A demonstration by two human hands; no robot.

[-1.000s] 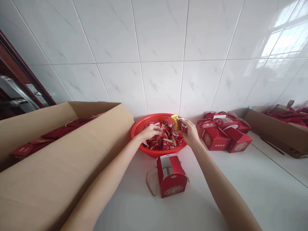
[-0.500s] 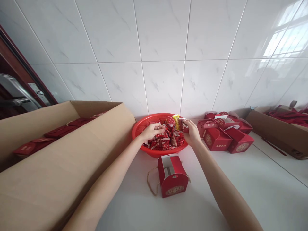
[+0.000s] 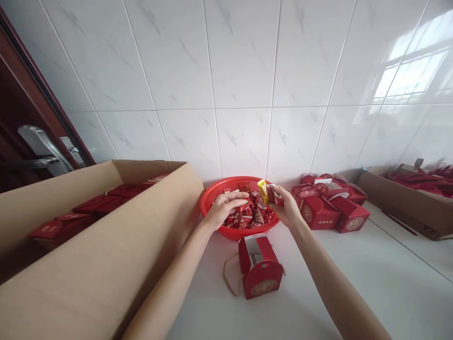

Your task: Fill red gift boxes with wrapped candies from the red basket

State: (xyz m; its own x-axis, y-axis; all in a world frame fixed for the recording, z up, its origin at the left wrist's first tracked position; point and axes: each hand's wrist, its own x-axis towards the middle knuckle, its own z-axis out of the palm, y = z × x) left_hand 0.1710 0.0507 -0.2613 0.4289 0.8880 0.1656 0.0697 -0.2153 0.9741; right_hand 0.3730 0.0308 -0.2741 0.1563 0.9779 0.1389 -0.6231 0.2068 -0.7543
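Red basket (image 3: 206,202) of sweets (image 3: 245,220) on bench (image 3: 300,311), behind open box (image 3: 262,279). Right fingers (image 3: 279,190) closed on yellow packet (image 3: 262,191) and brown packet (image 3: 275,197) above it; left fingers (image 3: 236,195) part-curled, hold unclear. Stacked boxes (image 3: 318,210): gold lettering (image 3: 326,222), illegible.

The person's right hand (image 3: 288,208) is holding a yellow packet (image 3: 263,191) and a dark-red one (image 3: 276,196) over the right side of the basket (image 3: 208,200). The left hand (image 3: 223,208) is curling over the sweets (image 3: 244,221); the view is not showing clearly whether it is gripping one. The basket is standing at the back edge of the counter (image 3: 382,283), by the wall (image 3: 244,71). Just in front, an open box (image 3: 262,275) is sitting, its cord (image 3: 224,274) looping leftward. Other boxes (image 3: 322,210) are clustering rightward along the back edge, near a low carton (image 3: 399,210). A tall carton (image 3: 116,255) is standing at the left.
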